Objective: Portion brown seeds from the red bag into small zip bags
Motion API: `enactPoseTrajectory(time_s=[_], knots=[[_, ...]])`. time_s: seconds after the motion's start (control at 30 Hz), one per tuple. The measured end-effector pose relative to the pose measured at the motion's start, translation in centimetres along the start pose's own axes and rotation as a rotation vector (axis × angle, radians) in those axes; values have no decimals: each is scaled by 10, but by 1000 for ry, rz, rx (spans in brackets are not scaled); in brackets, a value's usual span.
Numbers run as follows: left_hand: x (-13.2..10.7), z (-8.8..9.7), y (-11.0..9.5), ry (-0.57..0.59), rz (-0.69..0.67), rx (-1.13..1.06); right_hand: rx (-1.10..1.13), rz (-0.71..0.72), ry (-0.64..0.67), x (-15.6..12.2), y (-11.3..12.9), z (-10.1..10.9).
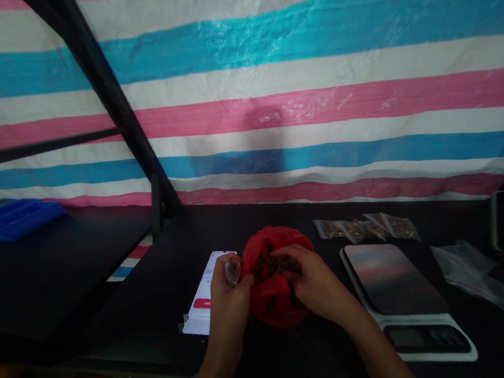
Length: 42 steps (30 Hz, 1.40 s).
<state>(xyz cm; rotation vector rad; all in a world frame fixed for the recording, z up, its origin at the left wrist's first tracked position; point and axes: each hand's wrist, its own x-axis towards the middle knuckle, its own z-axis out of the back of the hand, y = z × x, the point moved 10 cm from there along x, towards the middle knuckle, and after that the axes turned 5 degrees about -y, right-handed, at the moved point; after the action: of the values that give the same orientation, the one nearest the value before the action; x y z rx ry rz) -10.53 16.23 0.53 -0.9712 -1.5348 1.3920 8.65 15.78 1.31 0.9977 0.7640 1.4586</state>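
A red plastic bag [275,311] stands with its mouth spread on the black table, holding small dark brown pieces [268,263]. My left hand [230,289] is closed on a small clear plastic bag [232,273] at the red bag's left rim, its thumb against the red plastic. From the right, my right hand [307,276] reaches into the red bag. Its fingers curl over some of the dark pieces; the fingertips are partly hidden among them.
Under my left wrist lies a lit phone [197,319]. Right of the red bag is a kitchen scale [395,282], with several filled zip bags [367,228] behind it. Unfilled clear bags [478,277] lie farther right. A blue tray [16,219] sits far left, beyond a black post [114,101].
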Motion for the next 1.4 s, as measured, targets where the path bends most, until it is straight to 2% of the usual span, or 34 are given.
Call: enactPoseTrajectory(time_s=[0.17, 0.3, 0.37, 0.47, 0.6, 0.67, 0.77, 0.97, 1.07, 1.23, 1.4], knots=[[1, -3, -14, 22, -139, 110, 135, -37, 3, 1, 0, 9], [-5, -12, -18, 77, -194, 168, 207, 4, -8, -3, 23, 18], [-8, -18, -14, 127, -190, 178, 142, 81, -10, -9, 42, 18], [-13, -26, -4, 194, -153, 156, -53, 198, 18, -18, 67, 7], [-16, -30, 2, 219, -137, 150, -330, 282, 56, -24, 79, -10], [-18, -34, 2, 253, -140, 115, -379, 340, 66, -26, 83, -14], [-24, -42, 0, 330, -125, 51, -373, 369, 87, -28, 84, -15], [-37, -55, -4, 433, -96, 39, -401, 258, 47, -25, 70, -1], [-39, -58, -6, 447, -91, -9, -394, 292, 59, -27, 71, -2], [-42, -62, -5, 484, -112, -6, -402, 343, -16, -28, 74, 4], [-52, -67, -13, 573, -187, -75, -404, 362, 23, -29, 73, 9]])
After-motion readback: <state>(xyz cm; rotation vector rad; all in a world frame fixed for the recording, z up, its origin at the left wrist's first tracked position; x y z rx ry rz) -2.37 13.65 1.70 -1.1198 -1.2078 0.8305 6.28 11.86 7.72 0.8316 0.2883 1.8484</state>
